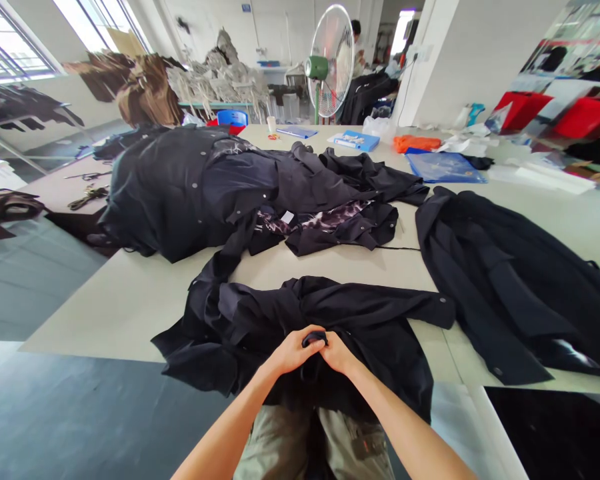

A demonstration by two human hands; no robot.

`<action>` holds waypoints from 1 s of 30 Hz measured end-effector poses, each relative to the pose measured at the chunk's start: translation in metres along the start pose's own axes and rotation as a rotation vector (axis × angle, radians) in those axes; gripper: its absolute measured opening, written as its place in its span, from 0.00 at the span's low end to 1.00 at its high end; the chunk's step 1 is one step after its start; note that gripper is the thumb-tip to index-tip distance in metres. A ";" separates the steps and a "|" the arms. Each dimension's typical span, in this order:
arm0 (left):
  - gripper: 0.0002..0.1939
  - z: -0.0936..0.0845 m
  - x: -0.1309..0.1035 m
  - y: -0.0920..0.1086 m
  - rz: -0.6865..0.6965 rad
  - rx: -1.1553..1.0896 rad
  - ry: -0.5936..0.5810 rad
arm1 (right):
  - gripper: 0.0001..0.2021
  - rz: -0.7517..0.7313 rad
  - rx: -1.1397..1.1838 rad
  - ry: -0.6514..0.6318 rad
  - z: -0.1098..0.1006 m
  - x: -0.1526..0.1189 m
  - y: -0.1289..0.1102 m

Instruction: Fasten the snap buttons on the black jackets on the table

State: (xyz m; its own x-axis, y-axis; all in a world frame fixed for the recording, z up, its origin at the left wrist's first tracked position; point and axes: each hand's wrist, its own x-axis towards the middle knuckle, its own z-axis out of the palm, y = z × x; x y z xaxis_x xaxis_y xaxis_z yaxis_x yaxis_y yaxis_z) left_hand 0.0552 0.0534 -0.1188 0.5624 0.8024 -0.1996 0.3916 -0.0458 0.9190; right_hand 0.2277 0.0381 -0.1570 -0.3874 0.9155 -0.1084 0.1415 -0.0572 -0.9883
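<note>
The left hand (296, 350) and the right hand (337, 351) meet at the near edge of the desk (105, 317), fingers curled in and touching each other, pinching between them a small dark fold (314, 339) of a dark garment (275, 320). This garment lies rumpled on the desk in front of the person, its lower part hanging over the near edge above the olive trousers (275, 440). One sleeve (400, 303) stretches to the right and ends in a round, pale button (443, 300); any marking on it is too small to make out. A darker patch (367, 445) sits on the right trouser leg, its detail blurred.

Beyond the garment lies a large heap of dark clothes (190, 180). A small white label (287, 217) shows there beside a patterned lining (337, 216); print on it cannot be read. Another dark coat (505, 267) lies to the right.

Farther back on the desk, a blue folder (355, 141) bears a pale area with illegible detail, and a clear blue sleeve folder (445, 167) lies near an orange bundle (416, 144). Behind the desk stands a green-bodied fan (318, 67). High on the far wall, a small blue sign (247, 8) carries pale marks too small to read.
</note>
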 end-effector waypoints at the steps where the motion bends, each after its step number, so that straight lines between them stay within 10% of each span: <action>1: 0.22 -0.001 0.000 0.000 0.009 -0.008 -0.012 | 0.17 -0.008 0.006 -0.003 0.000 0.000 0.000; 30: 0.20 -0.002 0.006 -0.007 -0.037 -0.313 -0.005 | 0.32 -0.001 0.048 0.000 0.000 0.001 -0.001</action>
State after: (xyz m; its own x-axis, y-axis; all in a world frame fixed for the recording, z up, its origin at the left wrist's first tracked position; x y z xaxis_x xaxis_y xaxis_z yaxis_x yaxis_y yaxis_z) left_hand 0.0547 0.0597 -0.1260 0.5557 0.7971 -0.2363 0.1692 0.1699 0.9708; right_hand 0.2267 0.0391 -0.1564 -0.3877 0.9155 -0.1076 0.0976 -0.0753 -0.9924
